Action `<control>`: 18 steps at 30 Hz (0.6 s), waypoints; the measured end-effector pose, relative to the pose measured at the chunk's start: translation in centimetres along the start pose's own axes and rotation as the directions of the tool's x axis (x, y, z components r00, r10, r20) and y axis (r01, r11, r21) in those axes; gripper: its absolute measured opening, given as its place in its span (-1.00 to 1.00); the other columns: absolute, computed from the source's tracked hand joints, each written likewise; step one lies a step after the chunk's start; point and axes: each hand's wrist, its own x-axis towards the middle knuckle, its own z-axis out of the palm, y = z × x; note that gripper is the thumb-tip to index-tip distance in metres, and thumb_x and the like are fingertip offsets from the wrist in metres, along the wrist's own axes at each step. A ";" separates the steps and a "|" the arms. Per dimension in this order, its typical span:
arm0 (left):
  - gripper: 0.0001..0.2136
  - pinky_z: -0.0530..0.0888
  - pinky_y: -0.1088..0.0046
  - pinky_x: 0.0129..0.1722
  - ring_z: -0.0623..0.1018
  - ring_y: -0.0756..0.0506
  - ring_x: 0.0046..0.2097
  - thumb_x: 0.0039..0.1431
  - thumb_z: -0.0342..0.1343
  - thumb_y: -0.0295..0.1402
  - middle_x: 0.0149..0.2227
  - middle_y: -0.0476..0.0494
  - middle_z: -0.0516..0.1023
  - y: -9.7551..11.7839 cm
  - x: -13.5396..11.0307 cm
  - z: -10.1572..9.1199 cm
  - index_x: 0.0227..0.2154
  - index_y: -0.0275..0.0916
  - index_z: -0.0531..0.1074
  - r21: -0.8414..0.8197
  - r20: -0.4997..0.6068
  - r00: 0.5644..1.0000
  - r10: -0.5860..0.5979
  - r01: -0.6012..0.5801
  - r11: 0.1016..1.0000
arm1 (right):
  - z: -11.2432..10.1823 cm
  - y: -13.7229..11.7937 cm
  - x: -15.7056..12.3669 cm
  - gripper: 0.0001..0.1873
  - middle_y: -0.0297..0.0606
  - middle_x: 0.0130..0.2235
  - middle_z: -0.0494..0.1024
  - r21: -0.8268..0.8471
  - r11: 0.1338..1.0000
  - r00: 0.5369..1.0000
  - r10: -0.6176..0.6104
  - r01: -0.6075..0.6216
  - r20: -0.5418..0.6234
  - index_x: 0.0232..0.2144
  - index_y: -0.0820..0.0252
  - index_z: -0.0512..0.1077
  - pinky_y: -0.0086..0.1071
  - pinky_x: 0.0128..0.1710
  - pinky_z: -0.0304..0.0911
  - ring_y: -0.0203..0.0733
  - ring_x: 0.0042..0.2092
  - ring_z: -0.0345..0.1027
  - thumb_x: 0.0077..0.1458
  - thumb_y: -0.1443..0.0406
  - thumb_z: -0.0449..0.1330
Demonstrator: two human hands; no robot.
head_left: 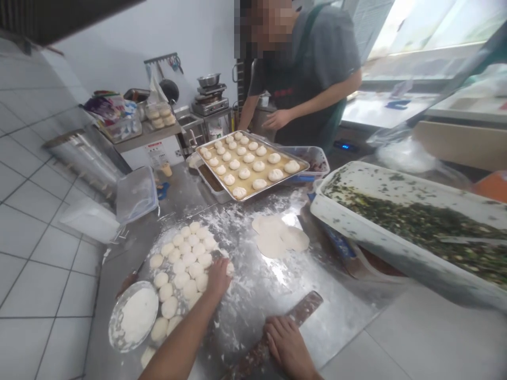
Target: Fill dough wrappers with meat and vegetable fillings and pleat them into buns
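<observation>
Two hands: the left hand point(217, 278) and the right hand point(287, 344), both bare, reach in from the lower edge of the frame.
Left grip: curled down at the edge of a cluster of pale round dough balls point(184, 261); the fingers are hidden, so I cannot tell whether it is clenched on one.
Right grip: closed palm-down over a long brown wooden rolling pin point(304, 305).
Rolling pin: long axis slants from right of centre down-left, its lower end cut off by the bottom edge; it lies on a flour-dusted stainless steel worktop point(253, 295).
Dough balls: lower left of centre, just beside a round plate of flour point(137, 316).
Nearby: flattened dough discs point(279, 235); a metal baking tray of pleated white buns point(277, 181) at top centre; a white tub of green filling point(396, 182) at right; a person in a grey T-shirt point(312, 68) beyond the tray.
Hard to make out: a brownish shape point(127, 282) behind the plate.
</observation>
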 end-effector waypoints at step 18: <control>-0.45 -0.15 0.13 0.17 -0.18 -0.19 0.22 0.05 -0.10 -0.28 0.22 -0.23 -0.11 6.7 0.5 5.1 0.12 -0.29 -0.03 -0.028 -0.196 0.967 -0.162 0.160 0.987 | 0.0 -0.3 -0.1 -0.77 -0.23 -0.35 0.33 -0.063 0.998 0.998 0.018 -0.015 0.056 -0.42 0.20 0.32 -0.19 -0.17 -0.01 -0.15 -0.25 0.12 0.10 0.38 -0.13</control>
